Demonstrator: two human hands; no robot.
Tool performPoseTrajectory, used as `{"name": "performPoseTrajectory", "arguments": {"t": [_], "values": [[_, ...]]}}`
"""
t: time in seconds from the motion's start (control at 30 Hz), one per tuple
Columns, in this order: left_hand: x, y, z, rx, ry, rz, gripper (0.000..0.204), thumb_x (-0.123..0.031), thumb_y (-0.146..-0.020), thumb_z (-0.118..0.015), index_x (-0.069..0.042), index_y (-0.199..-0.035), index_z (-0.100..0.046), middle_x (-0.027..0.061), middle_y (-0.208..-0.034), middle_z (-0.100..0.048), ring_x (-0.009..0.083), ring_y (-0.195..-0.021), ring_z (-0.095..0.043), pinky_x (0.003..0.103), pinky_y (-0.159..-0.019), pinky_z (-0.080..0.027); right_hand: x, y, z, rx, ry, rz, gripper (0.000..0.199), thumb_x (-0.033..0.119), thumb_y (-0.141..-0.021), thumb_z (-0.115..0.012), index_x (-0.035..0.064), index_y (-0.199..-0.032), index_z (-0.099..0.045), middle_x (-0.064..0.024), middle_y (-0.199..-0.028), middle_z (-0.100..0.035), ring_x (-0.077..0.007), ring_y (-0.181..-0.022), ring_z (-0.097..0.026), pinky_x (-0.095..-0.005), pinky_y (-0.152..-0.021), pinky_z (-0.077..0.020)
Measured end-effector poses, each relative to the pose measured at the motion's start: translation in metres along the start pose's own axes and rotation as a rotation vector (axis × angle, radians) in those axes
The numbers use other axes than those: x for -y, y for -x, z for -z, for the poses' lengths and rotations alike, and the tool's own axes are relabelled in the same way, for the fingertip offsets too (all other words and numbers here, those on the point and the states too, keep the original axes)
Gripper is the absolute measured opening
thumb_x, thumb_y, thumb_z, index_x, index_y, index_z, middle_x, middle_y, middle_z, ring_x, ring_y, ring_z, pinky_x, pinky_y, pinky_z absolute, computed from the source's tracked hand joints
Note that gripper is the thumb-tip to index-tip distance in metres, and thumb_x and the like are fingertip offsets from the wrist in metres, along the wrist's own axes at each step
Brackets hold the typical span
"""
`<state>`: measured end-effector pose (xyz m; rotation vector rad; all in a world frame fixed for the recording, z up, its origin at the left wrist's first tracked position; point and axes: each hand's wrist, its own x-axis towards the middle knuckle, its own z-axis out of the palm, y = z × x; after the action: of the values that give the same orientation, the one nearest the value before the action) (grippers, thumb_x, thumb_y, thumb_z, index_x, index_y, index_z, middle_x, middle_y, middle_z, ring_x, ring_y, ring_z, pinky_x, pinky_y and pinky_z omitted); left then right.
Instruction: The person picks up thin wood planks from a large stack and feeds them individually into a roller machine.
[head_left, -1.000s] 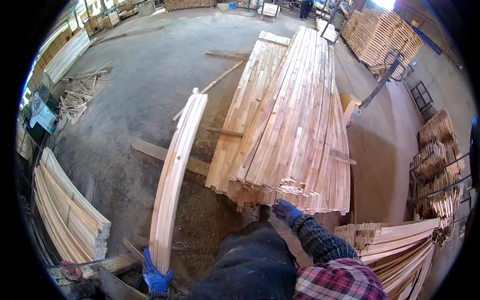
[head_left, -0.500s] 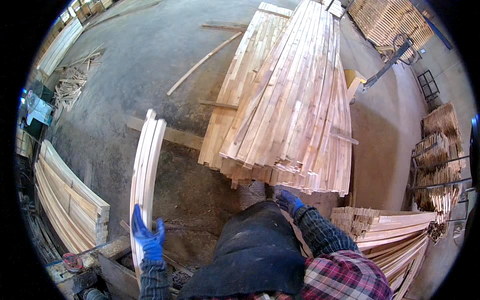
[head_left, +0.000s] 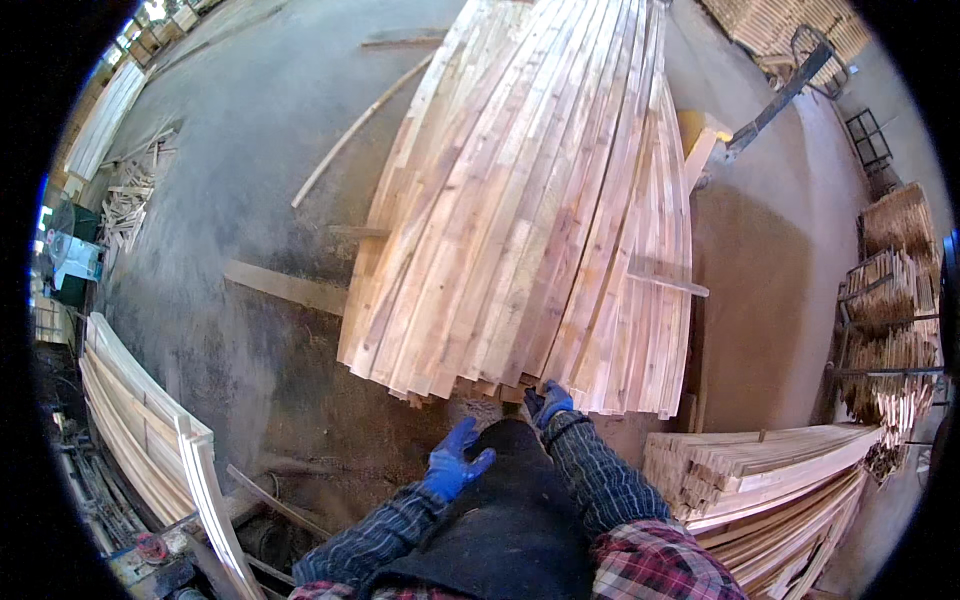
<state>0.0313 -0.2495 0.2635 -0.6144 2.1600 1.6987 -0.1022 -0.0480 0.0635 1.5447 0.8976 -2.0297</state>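
Dusty concrete floor point(head_left: 200, 230) carries a big stack of long pale wooden boards point(head_left: 530, 200). Right hand point(head_left: 549, 402), blue-gloved, curls onto a board end at the stack's near edge; left hand point(head_left: 452, 467) hangs open, empty. A firm two-handed grip on one board alone would likely work best.

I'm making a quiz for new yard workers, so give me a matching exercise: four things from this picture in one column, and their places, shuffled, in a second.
Things:
1. left hand
2. right hand
3. big board pile
4. single loose board

Places:
A. flat on the floor, left of the big pile
B. in the middle, running away from the person
C. at the near end of the big pile's boards
D. in the air, apart from any wood

Pairs: 1-D, 2-C, 3-B, 4-A
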Motion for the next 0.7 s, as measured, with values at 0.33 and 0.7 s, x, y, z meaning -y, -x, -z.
{"name": "performPoseTrajectory", "arguments": {"t": [0.33,0.7], "values": [[0.042,-0.111,-0.111,0.275,0.388,0.237,0.040,-0.020,-0.089,-0.059,-0.003,-0.125,-0.051,0.0124,-0.122,-0.056,0.0214,-0.113,-0.052,0.032,-0.095,-0.043,0.106,0.059,-0.041,0.370,1.327,-0.036,0.039,0.035,-0.088,-0.061,-0.0025,-0.101,-0.064,-0.0132,-0.078,-0.066,-0.0205,-0.071,-0.065,-0.0337,-0.063,-0.0525],[0.041,-0.183,-0.184,-0.196,1.433,0.839,0.036,-0.018,-0.078,-0.073,-0.018,-0.112,-0.060,0.0036,-0.114,-0.059,0.0168,-0.110,-0.048,0.034,-0.088,-0.044,0.124,-0.020,-0.118,0.035,0.972,1.078,0.072,0.023,-0.089,-0.061,-0.0040,-0.142,-0.022,-0.0222,-0.139,-0.040,-0.0320,-0.125,-0.042,-0.0338,-0.107,-0.0313]]}}
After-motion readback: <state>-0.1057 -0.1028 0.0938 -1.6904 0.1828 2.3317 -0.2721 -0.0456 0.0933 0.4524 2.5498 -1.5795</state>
